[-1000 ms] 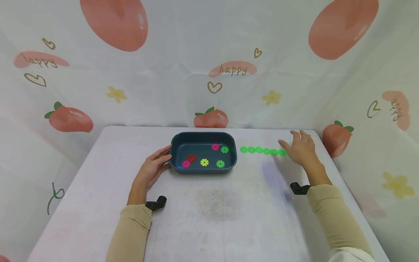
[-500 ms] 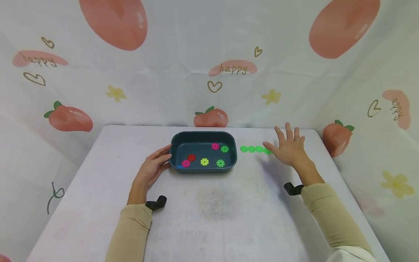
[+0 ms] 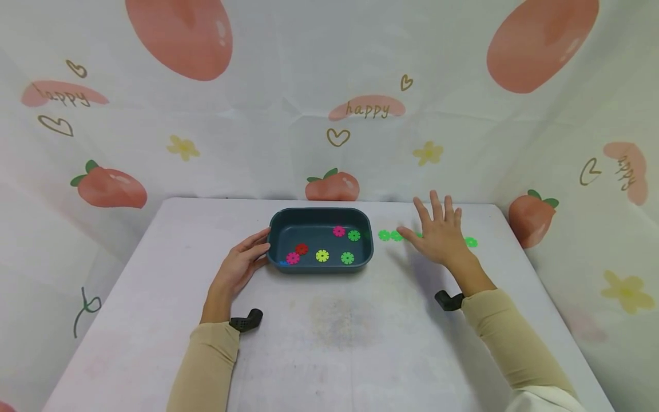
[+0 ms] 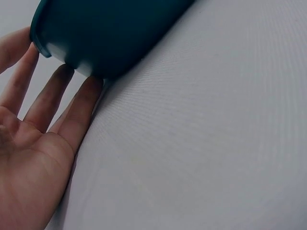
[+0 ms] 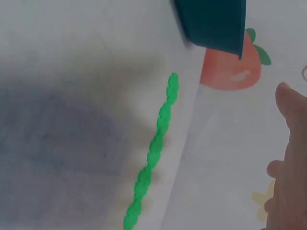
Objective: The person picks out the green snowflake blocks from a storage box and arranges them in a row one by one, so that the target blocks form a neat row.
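A dark teal basin (image 3: 319, 268) stands at the middle of the table's far half. In it lie snowflake-shaped plastic discs: two pink, a red disc (image 3: 301, 249), a yellow disc (image 3: 322, 256), two green and part of a blue one. My left hand (image 3: 241, 266) touches the basin's left end with extended fingers; in the left wrist view its fingertips meet the outer wall (image 4: 110, 38). A row of green snowflake discs (image 3: 384, 235) runs right from the basin. Over it my right hand (image 3: 437, 237) hovers with spread fingers, holding nothing and hiding several discs; the right wrist view shows the green row (image 5: 154, 149).
The white table (image 3: 329, 343) has a greyish stain near its middle. Behind it hangs a cloth backdrop (image 3: 257, 154) printed with peaches, hearts and flowers. A small black wrist camera sits on each forearm, the left camera (image 3: 247, 321) and the right camera (image 3: 449, 300).
My right hand has moved left along the green row, its fingers spreading wider. The right-end disc is uncovered behind it. My left hand and the basin stay in place.
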A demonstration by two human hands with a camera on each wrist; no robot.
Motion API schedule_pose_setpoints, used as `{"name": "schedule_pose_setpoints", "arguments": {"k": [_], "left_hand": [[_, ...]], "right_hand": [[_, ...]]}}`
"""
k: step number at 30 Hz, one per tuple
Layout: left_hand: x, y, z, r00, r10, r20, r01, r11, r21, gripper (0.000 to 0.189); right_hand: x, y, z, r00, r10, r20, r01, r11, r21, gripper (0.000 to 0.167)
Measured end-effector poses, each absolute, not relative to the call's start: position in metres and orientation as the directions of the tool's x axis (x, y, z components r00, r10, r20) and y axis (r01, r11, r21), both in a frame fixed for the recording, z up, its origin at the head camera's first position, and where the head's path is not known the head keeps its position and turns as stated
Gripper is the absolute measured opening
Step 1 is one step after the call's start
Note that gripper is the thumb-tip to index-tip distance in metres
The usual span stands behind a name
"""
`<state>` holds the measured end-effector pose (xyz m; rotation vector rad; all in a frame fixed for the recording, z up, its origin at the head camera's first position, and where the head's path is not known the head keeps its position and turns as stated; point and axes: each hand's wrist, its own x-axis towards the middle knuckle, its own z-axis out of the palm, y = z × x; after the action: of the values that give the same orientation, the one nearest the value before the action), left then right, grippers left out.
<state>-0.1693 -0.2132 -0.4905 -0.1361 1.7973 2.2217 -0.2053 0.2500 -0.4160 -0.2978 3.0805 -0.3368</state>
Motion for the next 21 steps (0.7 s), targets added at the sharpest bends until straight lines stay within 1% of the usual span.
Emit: {"name": "schedule_pose_setpoints", "arguments": {"k": [14,21], "left_hand": [[-0.169,-0.217,-0.491,-0.957,0.157,-0.244,-0.270,-0.174,0.947,0.061],[-0.170,-0.214,-0.493,-0.955,0.165,-0.244,-0.270,-0.157,0.950,0.063]], "right_hand": [[-0.199,0.225,-0.417,-0.967,-0.252,0.049,-0.256,0.941,-0.222,0.090],[-0.194,0.211,-0.410,-0.957,-0.287,0.049,-0.291,0.940,-0.179,0.090]]}}
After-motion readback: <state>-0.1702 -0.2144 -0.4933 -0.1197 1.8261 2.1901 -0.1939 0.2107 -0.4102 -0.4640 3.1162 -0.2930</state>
